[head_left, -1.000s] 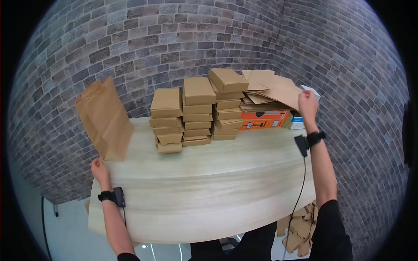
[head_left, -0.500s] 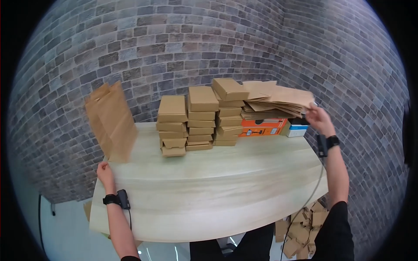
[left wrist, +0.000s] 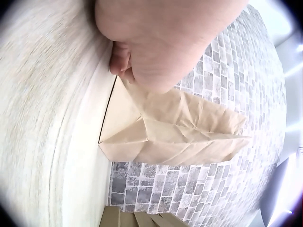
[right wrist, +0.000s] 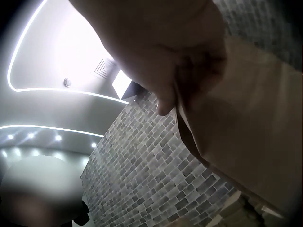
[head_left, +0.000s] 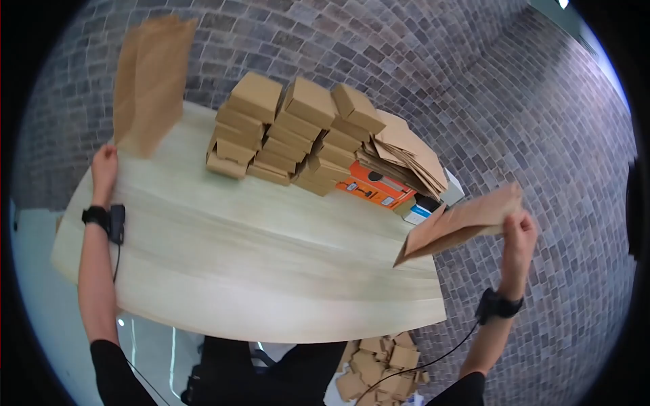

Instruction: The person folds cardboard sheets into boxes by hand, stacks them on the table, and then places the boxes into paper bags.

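While the right hand (head_left: 520, 240) pinches a paper bag (head_left: 467, 218) over the table's (head_left: 271, 271) right edge, the left (head_left: 104, 166) curls by an upright bag (head_left: 150, 88) at left, grip unclear: fetching, seemingly; next calls for swinging the pinched one inward!

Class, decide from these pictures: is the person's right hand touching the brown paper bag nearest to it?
Touching. The right wrist view shows the right hand pinching the edge of the brown paper bag.
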`<state>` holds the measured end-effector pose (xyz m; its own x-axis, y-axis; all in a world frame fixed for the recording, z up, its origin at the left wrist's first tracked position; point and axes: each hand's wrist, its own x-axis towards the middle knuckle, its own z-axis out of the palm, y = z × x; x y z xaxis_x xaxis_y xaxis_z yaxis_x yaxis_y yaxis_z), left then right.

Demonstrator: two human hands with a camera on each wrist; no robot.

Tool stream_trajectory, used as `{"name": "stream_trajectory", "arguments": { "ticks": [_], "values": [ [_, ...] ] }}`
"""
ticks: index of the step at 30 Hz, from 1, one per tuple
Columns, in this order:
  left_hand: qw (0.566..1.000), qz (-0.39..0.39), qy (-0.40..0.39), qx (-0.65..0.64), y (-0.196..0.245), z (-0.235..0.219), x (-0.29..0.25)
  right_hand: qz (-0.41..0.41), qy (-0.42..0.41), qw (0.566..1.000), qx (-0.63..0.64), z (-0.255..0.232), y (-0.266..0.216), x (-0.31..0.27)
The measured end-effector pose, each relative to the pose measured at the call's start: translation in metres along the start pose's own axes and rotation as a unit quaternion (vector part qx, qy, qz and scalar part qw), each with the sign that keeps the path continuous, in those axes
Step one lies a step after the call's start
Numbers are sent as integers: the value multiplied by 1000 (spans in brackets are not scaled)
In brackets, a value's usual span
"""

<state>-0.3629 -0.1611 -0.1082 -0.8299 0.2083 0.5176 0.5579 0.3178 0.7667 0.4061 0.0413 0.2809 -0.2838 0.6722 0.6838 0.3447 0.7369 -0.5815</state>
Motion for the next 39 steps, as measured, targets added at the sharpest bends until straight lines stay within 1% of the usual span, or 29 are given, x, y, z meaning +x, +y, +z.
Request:
{"name": "stream_trajectory", "arguments": {
  "ticks": [1,2,4,5,6,8,10,11,12,14,15,16,17,18,19,20,21,22,23,24,26,27,28,29,30,32,33,36,39],
  "values": [
    [1000,2,2,4,3,-2,0,6,-31,999,-14,10,5,-9],
    [1000,5,0,10,9,-4,-3,24,-37,998,-33,36,-4,-21],
    [999,-7,-13,-30,12,-7,-6,32,-85,996,-13,62,12,-31],
    [999,-11,-13,-33,13,-6,-8,36,-96,995,-17,67,26,-33],
    [999,-16,-10,-38,14,-6,-9,53,-111,992,19,72,39,-32],
    [999,-27,-14,-32,14,-5,-12,68,-137,987,47,84,37,-32],
    [999,-34,-12,-29,15,-4,-11,145,-59,977,147,113,18,-43],
    [999,-35,-12,-29,15,-2,-9,177,-24,975,133,129,0,-48],
    [999,-33,-13,-27,15,-2,-10,174,-31,976,131,131,-8,-47],
    [998,-45,-7,-48,18,-1,-14,131,-186,962,153,131,-23,-57],
    [997,-45,-3,-67,24,-1,-9,123,-190,964,143,135,-31,-62],
    [993,-40,-8,-109,51,-8,-12,130,-178,963,156,143,-43,-69],
    [988,-30,-14,-148,91,-21,-25,117,-219,962,117,151,-56,-76],
    [971,-12,-49,-234,137,-37,-38,100,-257,958,80,160,-66,-82],
    [945,4,-85,-317,186,-54,-57,93,-267,959,32,167,-71,-88],
    [923,53,-147,-351,239,-75,-83,96,-255,961,48,177,-74,-94],
    [868,149,-218,-420,272,-85,-105,4,-279,960,-3,187,-78,-100],
    [838,213,-263,-429,309,-97,-129,-88,-307,946,-57,196,-83,-106],
    [805,310,-316,-396,334,-104,-139,-142,-311,936,-84,203,-87,-110],
    [759,357,-390,-380,347,-97,-146,-141,-319,934,-76,208,-91,-115],
    [702,364,-564,-239,367,-84,-155,-270,-292,912,-103,216,-95,-123],
    [702,364,-565,-233,367,-77,-161,-325,-254,906,-97,221,-94,-128],
    [678,375,-611,-162,370,-73,-168,-323,-251,908,-95,224,-94,-133],
    [647,386,-652,-89,375,-69,-173,-376,-234,891,-94,226,-94,-138],
    [641,391,-655,-83,381,-67,-178,-425,-214,874,-94,229,-95,-143],
    [601,378,-703,52,399,-73,-187,-457,-219,859,-79,235,-101,-154],
    [593,382,-706,59,401,-71,-190,-456,-226,858,-61,239,-105,-161],
    [601,414,-684,27,381,-76,-190,-464,-217,858,-28,252,-115,-182],
    [615,443,-652,-11,390,-66,-197,-474,-211,855,-25,251,-123,-189]
  ]
}}
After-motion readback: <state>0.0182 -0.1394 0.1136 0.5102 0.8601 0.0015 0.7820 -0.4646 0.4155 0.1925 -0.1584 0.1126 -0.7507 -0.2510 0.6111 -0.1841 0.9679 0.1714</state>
